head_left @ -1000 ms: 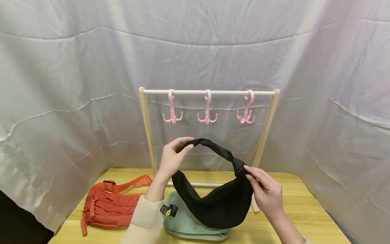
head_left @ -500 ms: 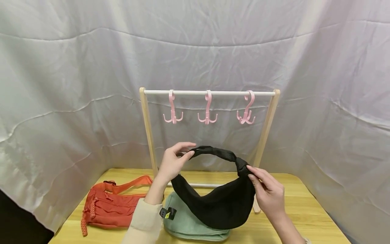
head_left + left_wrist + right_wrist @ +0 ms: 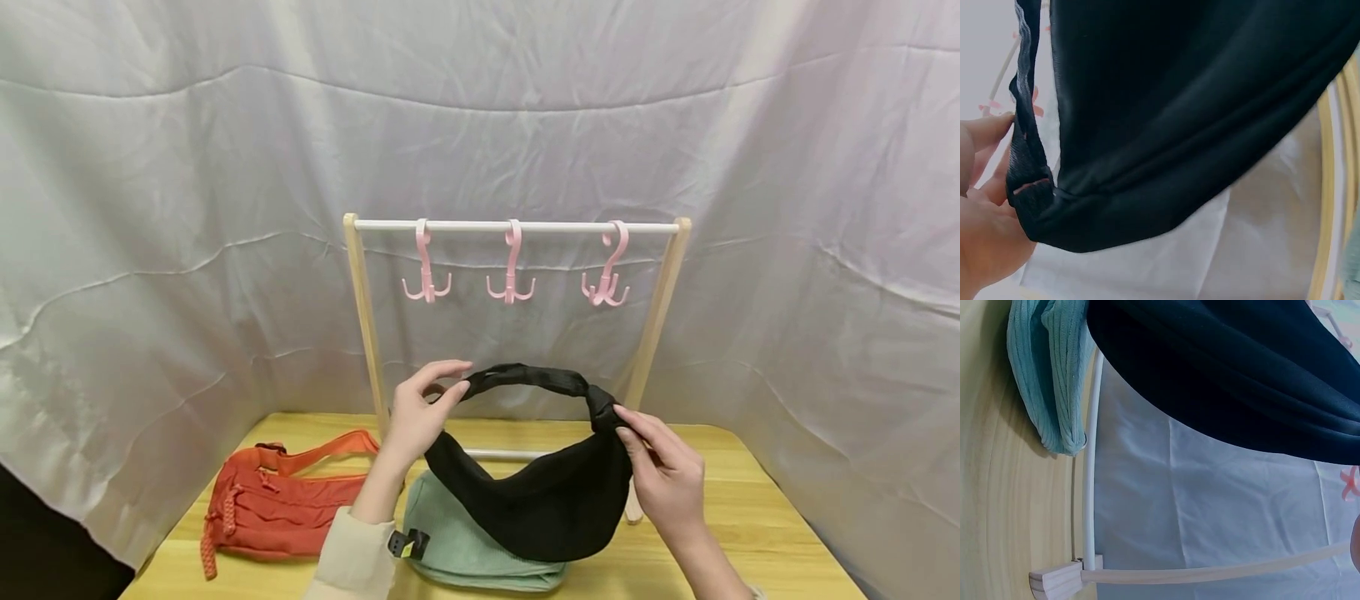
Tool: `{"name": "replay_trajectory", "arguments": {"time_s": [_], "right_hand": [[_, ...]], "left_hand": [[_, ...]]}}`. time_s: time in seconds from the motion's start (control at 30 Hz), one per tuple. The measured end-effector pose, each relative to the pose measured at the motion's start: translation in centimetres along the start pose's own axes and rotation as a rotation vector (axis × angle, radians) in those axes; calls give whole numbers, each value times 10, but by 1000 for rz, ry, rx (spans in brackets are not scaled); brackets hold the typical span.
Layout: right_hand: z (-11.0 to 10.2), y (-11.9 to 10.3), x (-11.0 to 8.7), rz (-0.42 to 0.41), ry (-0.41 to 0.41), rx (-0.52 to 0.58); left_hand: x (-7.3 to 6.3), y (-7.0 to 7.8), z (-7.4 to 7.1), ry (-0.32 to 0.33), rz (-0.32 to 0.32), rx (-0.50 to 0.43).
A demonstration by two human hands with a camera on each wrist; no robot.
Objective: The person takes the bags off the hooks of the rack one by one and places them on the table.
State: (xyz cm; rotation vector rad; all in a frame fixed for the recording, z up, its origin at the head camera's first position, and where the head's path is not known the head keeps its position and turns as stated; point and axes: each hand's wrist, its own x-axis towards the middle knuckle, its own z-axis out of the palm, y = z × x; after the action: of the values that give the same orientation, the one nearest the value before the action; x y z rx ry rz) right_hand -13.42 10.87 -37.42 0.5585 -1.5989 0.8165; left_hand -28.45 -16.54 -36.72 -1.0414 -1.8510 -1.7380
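A black fabric shoulder bag point(image 3: 536, 508) is held up in the head view, its strap arched and knotted at the right end. My left hand point(image 3: 418, 410) pinches the strap's left part between thumb and fingers. At the knot point(image 3: 602, 408), my right hand point(image 3: 670, 473) grips the bag between thumb and fingertips. In the left wrist view, the left hand point(image 3: 988, 234) is partly behind the strap point(image 3: 1027, 131). The right wrist view shows the bag's underside point(image 3: 1229, 381) and only a sliver of a finger point(image 3: 1355, 544). Behind the black bag, a green corduroy bag point(image 3: 450, 537) lies partly hidden on the table.
A wooden-framed rack with a white top bar point(image 3: 555, 227) stands behind the bag. Three pink hooks hang from it, the middle one point(image 3: 512, 267) above the strap. A red bag point(image 3: 281, 504) lies at left on the wooden table point(image 3: 738, 508). Grey curtains surround the table.
The left hand has come down a little, and the strap's arch has lowered and flattened with it. My right hand has shifted slightly right, still gripping the knot end.
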Motion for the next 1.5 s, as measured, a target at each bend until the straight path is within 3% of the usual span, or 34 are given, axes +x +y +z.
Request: {"name": "replay_trajectory", "arguments": {"time_s": [0.27,0.63,1.03,1.37,1.5], "right_hand": [[0,7,-6,30,20,36],[0,6,-6,52,55,43],[3,-5,2,75,90,56],[3,-1,-1,88,120,73],[2,4,-4,114,115,51]], "left_hand": [[-13,-4,-6,102,142,-71],[-33,-7,-16,97,146,-38],[-49,-18,-22,22,72,-48],[-61,-22,-22,-39,-48,-173],[-63,-24,-21,-34,-37,-207]]}}
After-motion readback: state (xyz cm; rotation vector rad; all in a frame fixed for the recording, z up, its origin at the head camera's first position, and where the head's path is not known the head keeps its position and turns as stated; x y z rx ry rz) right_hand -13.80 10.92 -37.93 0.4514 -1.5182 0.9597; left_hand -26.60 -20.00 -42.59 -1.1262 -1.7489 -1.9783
